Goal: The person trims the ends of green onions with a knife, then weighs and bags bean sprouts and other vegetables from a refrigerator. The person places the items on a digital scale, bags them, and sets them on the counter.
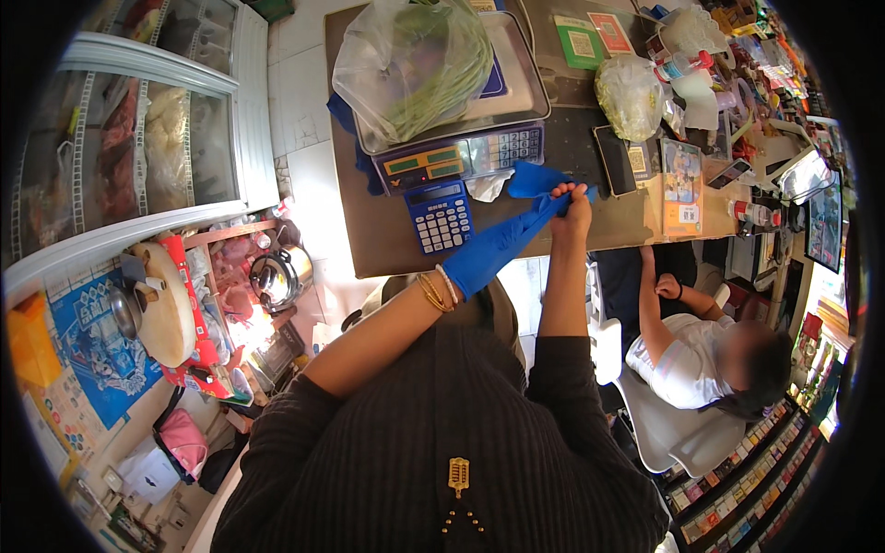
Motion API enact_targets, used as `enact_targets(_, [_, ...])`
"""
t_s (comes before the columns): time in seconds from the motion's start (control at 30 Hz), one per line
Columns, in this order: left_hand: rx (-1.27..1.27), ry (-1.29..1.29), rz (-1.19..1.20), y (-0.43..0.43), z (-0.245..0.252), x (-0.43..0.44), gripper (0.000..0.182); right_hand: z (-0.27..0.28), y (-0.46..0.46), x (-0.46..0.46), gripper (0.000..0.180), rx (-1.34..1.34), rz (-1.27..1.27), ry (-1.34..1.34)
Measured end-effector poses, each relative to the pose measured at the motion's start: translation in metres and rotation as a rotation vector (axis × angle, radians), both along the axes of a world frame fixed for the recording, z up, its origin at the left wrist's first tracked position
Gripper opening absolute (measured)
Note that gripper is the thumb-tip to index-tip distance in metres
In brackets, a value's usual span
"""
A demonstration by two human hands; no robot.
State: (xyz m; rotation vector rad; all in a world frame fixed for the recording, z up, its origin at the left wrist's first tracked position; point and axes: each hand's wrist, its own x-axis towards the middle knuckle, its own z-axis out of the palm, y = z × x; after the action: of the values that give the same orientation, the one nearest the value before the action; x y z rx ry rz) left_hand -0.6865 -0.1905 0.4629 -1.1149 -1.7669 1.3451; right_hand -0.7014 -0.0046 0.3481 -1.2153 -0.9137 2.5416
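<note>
A blue glove covers my left hand (513,227) and reaches down over the wrist, just above a beaded bracelet. My right hand (574,213) is bare and closed around blue glove material (532,181) at the left fingertips. A loose flap of this material flares out to the left; whether it belongs to a second glove is unclear. Folds hide the left fingers. Both hands are above the front part of the dark table (387,238). Left of them lie a blue calculator (442,220) and a crumpled white tissue (488,185).
A weighing scale (522,76) carries a plastic bag of green vegetables (422,76). Right of my hands lie a phone (614,162) and another filled bag (629,97). A person (681,352) sits on a chair at the right. A glass-door fridge (256,104) stands left.
</note>
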Motion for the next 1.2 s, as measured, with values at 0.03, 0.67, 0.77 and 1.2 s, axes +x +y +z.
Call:
enact_targets(0.03, [0.045, -0.015, -0.002, -0.002, 0.003, 0.005, 0.053, -0.007, 0.009, 0.001, 0.034, 0.021, -0.001, -0.010])
enact_targets(0.67, [-2.331, 1.529, -1.040, -0.213, -0.032, 0.055, 0.037, 0.002, -0.007, 0.063, 0.026, 1.714, 0.799, 0.052])
enact_targets(0.77, [-2.323, 1.065, -1.221, -0.276, -0.076, 0.095, 0.037, 0.005, -0.091, 0.095, 0.051, 1.596, 1.276, 0.267])
enact_targets(1.2, [-2.302, 1.037, -1.160, -0.287, -0.091, 0.169, 0.033, 0.001, -0.133, 0.071, 0.060, 1.712, 1.514, 0.003])
